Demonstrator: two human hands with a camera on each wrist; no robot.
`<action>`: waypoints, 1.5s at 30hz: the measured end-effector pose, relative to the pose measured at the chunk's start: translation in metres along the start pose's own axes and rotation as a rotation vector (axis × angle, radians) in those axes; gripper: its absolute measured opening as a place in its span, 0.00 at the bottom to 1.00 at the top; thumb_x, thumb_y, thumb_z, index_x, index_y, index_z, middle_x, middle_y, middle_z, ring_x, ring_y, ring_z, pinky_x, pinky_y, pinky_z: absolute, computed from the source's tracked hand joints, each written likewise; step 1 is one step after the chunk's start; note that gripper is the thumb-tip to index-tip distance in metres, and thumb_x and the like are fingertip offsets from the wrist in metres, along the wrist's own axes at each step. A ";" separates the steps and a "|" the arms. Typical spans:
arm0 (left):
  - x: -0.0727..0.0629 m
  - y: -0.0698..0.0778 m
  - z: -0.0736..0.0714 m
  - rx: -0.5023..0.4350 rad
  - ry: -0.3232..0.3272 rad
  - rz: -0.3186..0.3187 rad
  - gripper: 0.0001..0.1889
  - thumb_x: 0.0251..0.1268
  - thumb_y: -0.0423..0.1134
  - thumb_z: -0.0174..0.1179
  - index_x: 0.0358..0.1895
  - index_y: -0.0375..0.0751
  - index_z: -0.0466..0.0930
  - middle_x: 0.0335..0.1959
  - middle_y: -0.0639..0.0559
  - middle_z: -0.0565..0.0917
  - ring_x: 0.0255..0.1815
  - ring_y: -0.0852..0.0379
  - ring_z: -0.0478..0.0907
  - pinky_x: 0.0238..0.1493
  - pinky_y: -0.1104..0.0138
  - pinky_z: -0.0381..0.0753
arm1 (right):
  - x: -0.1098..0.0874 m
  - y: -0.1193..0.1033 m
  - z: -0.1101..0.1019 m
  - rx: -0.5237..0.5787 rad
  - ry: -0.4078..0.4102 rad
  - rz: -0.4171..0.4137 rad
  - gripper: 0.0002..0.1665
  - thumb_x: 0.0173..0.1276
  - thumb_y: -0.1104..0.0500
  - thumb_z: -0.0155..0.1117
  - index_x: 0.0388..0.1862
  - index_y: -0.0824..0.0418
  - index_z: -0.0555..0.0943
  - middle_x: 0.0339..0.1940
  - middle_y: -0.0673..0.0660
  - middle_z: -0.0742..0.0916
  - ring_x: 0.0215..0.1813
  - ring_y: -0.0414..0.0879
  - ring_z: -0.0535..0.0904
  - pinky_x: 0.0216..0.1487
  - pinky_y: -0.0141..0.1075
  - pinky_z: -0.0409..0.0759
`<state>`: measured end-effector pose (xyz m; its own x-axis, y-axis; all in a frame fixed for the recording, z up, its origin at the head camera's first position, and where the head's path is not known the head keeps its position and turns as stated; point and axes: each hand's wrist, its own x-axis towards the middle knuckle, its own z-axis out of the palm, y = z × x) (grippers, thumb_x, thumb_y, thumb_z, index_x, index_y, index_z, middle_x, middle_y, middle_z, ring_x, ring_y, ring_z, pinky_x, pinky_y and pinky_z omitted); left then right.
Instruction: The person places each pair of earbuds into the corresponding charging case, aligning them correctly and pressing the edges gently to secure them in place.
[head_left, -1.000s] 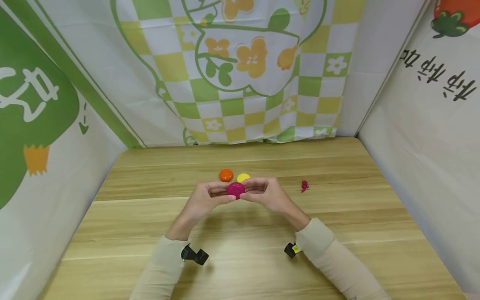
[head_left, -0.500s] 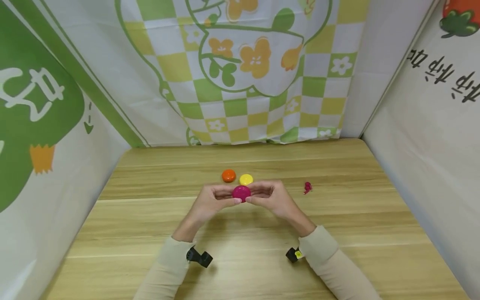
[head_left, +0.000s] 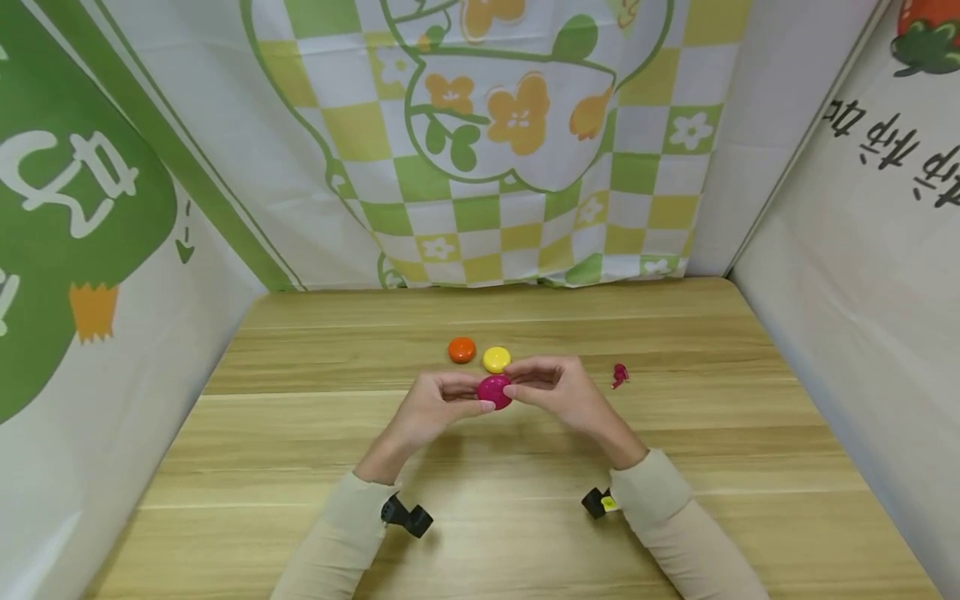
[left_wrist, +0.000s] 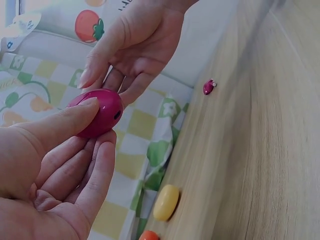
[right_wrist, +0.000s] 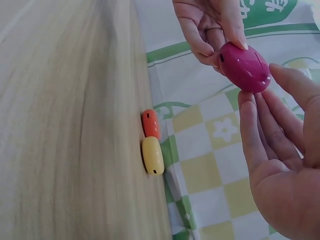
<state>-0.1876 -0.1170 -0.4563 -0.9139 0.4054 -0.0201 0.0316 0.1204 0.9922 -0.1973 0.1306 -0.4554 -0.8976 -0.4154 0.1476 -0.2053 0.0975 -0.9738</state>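
Just above the table, both hands are at a glossy magenta earbud case (head_left: pixel 492 392), rounded, with a small dark port on its edge in the wrist views. My left hand (head_left: pixel 431 408) pinches it, thumb pressed on the near face and fingers behind. From the other side my right hand (head_left: pixel 566 393) holds its edge, fingertips against the case and thumb tip right at its rim. The lid seam (right_wrist: pixel 261 67) shows as a fine line, closed. A pair of magenta earbuds (head_left: pixel 619 376) lies on the table to the right of my right hand.
Behind the hands, an orange case (head_left: pixel 462 350) and a yellow case (head_left: pixel 497 360) of like shape sit side by side on the wooden table (head_left: pixel 300 350). Printed cloth walls (head_left: pixel 420 192) enclose the back and both sides. A black wrist camera (head_left: pixel 408 517) hangs at the left cuff.
The right thumb has shifted up from the case's lower edge to its right side. The left hand keeps its grip. The whole view has drifted slightly, and the orange and yellow cases stay put.
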 end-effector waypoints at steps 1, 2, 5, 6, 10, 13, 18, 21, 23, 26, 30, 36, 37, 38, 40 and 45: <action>0.000 0.000 0.001 -0.004 -0.006 0.001 0.17 0.65 0.35 0.76 0.56 0.36 0.89 0.52 0.42 0.92 0.49 0.56 0.92 0.53 0.65 0.91 | 0.000 -0.001 0.000 -0.006 -0.007 -0.012 0.17 0.69 0.63 0.76 0.55 0.65 0.88 0.52 0.64 0.92 0.50 0.47 0.91 0.54 0.36 0.90; 0.000 0.000 0.001 -0.006 -0.010 -0.001 0.17 0.64 0.35 0.76 0.56 0.37 0.90 0.52 0.43 0.92 0.49 0.56 0.92 0.53 0.65 0.91 | -0.001 -0.001 -0.001 -0.015 -0.012 -0.023 0.16 0.69 0.63 0.76 0.55 0.65 0.89 0.52 0.64 0.92 0.50 0.47 0.91 0.54 0.36 0.90; 0.000 -0.001 0.003 -0.011 -0.020 0.008 0.18 0.64 0.36 0.76 0.56 0.36 0.89 0.52 0.43 0.92 0.49 0.56 0.92 0.54 0.65 0.91 | -0.001 -0.003 -0.001 -0.037 -0.019 -0.051 0.15 0.69 0.63 0.76 0.53 0.65 0.89 0.50 0.63 0.93 0.49 0.46 0.91 0.53 0.36 0.91; 0.000 -0.001 0.003 -0.013 -0.022 0.010 0.18 0.64 0.36 0.76 0.56 0.36 0.89 0.52 0.43 0.92 0.49 0.56 0.92 0.54 0.65 0.91 | -0.002 -0.004 -0.001 -0.045 -0.020 -0.060 0.15 0.69 0.63 0.76 0.53 0.65 0.89 0.50 0.63 0.93 0.48 0.46 0.91 0.52 0.36 0.91; 0.000 0.000 0.003 -0.020 -0.028 0.019 0.17 0.65 0.35 0.75 0.56 0.38 0.90 0.52 0.43 0.92 0.50 0.55 0.92 0.54 0.63 0.91 | -0.003 -0.006 -0.002 -0.068 -0.015 -0.081 0.13 0.69 0.64 0.76 0.52 0.64 0.90 0.49 0.63 0.93 0.47 0.46 0.92 0.51 0.36 0.91; 0.000 0.000 0.004 -0.017 -0.029 0.021 0.17 0.65 0.35 0.75 0.56 0.37 0.90 0.53 0.42 0.92 0.51 0.54 0.92 0.54 0.63 0.91 | -0.003 -0.007 -0.002 -0.082 -0.010 -0.081 0.13 0.69 0.63 0.76 0.52 0.63 0.91 0.49 0.61 0.93 0.46 0.45 0.92 0.50 0.36 0.91; 0.000 0.001 0.005 -0.021 -0.024 0.019 0.18 0.64 0.33 0.75 0.57 0.35 0.89 0.53 0.40 0.92 0.50 0.53 0.92 0.53 0.63 0.91 | -0.003 -0.008 -0.002 -0.101 0.006 -0.067 0.12 0.70 0.60 0.76 0.51 0.61 0.91 0.48 0.59 0.94 0.46 0.45 0.92 0.49 0.36 0.92; 0.000 0.003 0.005 -0.029 -0.026 0.023 0.18 0.64 0.31 0.75 0.57 0.33 0.88 0.54 0.38 0.91 0.50 0.52 0.92 0.53 0.62 0.91 | -0.003 -0.008 -0.003 -0.106 0.012 -0.050 0.12 0.70 0.58 0.76 0.50 0.59 0.92 0.48 0.58 0.94 0.46 0.46 0.92 0.49 0.37 0.92; 0.000 0.003 0.006 -0.030 -0.026 0.027 0.18 0.64 0.30 0.74 0.57 0.32 0.88 0.54 0.37 0.91 0.49 0.53 0.92 0.52 0.63 0.91 | -0.002 -0.007 -0.003 -0.106 0.014 -0.037 0.11 0.71 0.57 0.76 0.50 0.58 0.92 0.48 0.58 0.94 0.46 0.46 0.92 0.48 0.37 0.92; 0.000 0.003 0.007 -0.036 -0.022 0.033 0.18 0.64 0.28 0.74 0.57 0.30 0.88 0.54 0.35 0.90 0.48 0.56 0.92 0.52 0.63 0.91 | -0.002 -0.007 -0.005 -0.103 0.014 -0.009 0.11 0.71 0.55 0.75 0.50 0.56 0.92 0.48 0.56 0.94 0.46 0.47 0.91 0.49 0.41 0.92; -0.001 0.004 0.009 -0.049 -0.014 0.042 0.18 0.63 0.26 0.74 0.56 0.28 0.87 0.54 0.34 0.90 0.46 0.58 0.92 0.51 0.64 0.91 | -0.002 -0.008 -0.006 -0.098 0.018 0.033 0.11 0.72 0.51 0.75 0.49 0.53 0.93 0.47 0.54 0.95 0.46 0.48 0.90 0.51 0.48 0.91; 0.000 0.003 0.011 -0.063 0.003 0.040 0.19 0.61 0.27 0.75 0.55 0.29 0.88 0.53 0.35 0.91 0.47 0.56 0.92 0.51 0.64 0.91 | -0.002 -0.009 -0.007 -0.056 0.020 0.100 0.14 0.73 0.49 0.74 0.51 0.55 0.92 0.48 0.54 0.94 0.50 0.48 0.91 0.56 0.46 0.90; 0.000 0.003 0.012 -0.064 0.005 0.036 0.19 0.61 0.27 0.76 0.55 0.29 0.88 0.53 0.35 0.91 0.47 0.55 0.92 0.52 0.64 0.91 | -0.002 -0.009 -0.008 -0.045 0.019 0.114 0.15 0.73 0.49 0.74 0.51 0.56 0.92 0.49 0.54 0.94 0.50 0.48 0.91 0.56 0.44 0.90; 0.000 0.003 0.012 -0.067 0.010 0.028 0.19 0.60 0.27 0.76 0.55 0.29 0.89 0.53 0.35 0.91 0.47 0.55 0.92 0.52 0.64 0.91 | -0.002 -0.009 -0.008 -0.034 0.018 0.128 0.15 0.73 0.50 0.74 0.52 0.57 0.92 0.49 0.55 0.94 0.50 0.48 0.91 0.57 0.42 0.89; 0.000 0.001 0.012 -0.068 0.017 0.014 0.19 0.59 0.27 0.77 0.54 0.29 0.89 0.53 0.36 0.91 0.47 0.55 0.92 0.52 0.64 0.91 | -0.002 -0.009 -0.008 -0.007 0.013 0.155 0.16 0.74 0.50 0.73 0.53 0.59 0.91 0.50 0.57 0.94 0.50 0.49 0.92 0.57 0.40 0.90; -0.001 0.001 0.014 -0.062 0.030 -0.007 0.19 0.59 0.28 0.77 0.54 0.29 0.89 0.52 0.35 0.91 0.46 0.55 0.92 0.51 0.65 0.91 | -0.003 -0.011 -0.011 0.041 0.002 0.217 0.19 0.76 0.51 0.71 0.55 0.64 0.90 0.55 0.61 0.92 0.50 0.49 0.92 0.57 0.43 0.90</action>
<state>-0.1811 -0.1043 -0.4567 -0.9258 0.3772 -0.0244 0.0009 0.0667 0.9978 -0.1967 0.1404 -0.4435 -0.9199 -0.3866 -0.0663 0.0092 0.1478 -0.9890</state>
